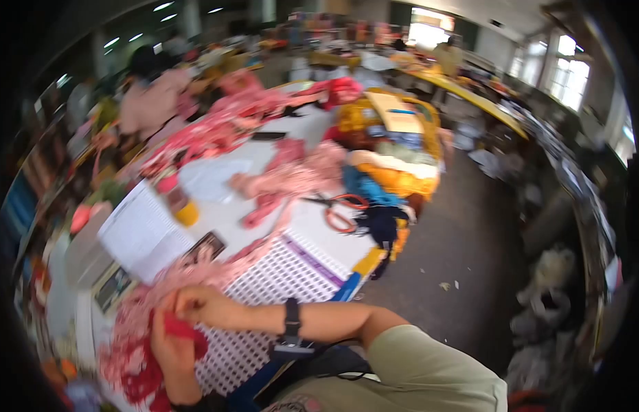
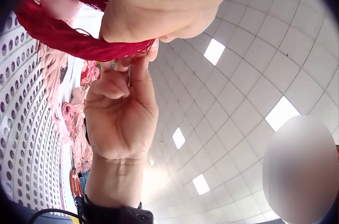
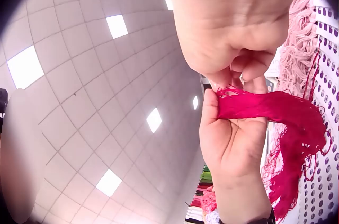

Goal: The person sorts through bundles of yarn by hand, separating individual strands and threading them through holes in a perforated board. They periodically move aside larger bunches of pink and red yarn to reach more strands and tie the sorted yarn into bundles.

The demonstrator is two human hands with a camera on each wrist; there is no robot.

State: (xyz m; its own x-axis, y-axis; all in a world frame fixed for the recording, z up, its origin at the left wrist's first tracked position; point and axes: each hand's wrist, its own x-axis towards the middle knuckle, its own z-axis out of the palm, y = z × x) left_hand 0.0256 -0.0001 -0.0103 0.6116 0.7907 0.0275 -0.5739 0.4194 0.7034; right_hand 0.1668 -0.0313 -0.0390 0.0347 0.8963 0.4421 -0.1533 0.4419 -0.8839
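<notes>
A crimson skein of thread (image 3: pixel 288 110) lies across the palm of my left hand (image 3: pixel 233 139), its thumb over it, and the loose end hangs down beside the white perforated board. In the left wrist view the red skein (image 2: pixel 69 38) loops away from that hand (image 2: pixel 164 7). My right hand (image 1: pixel 206 307) meets the left hand (image 1: pixel 172 347) in the head view. The right wrist view has the right hand (image 3: pixel 233 28) with curled fingers pinching fine strands at the skein's end. Pale pink yarn (image 1: pixel 196 275) is spread just beyond both hands.
The white perforated board (image 1: pixel 278 271) lies on the table edge nearest me. Further in are orange-handled scissors (image 1: pixel 341 214), a phone (image 1: pixel 207 247), a paper sheet (image 1: pixel 144 230) and a yellow-based container (image 1: pixel 187 213). Bundles of coloured yarn (image 1: pixel 395 168) pile up at the right. A person (image 1: pixel 153 99) sits at the far left.
</notes>
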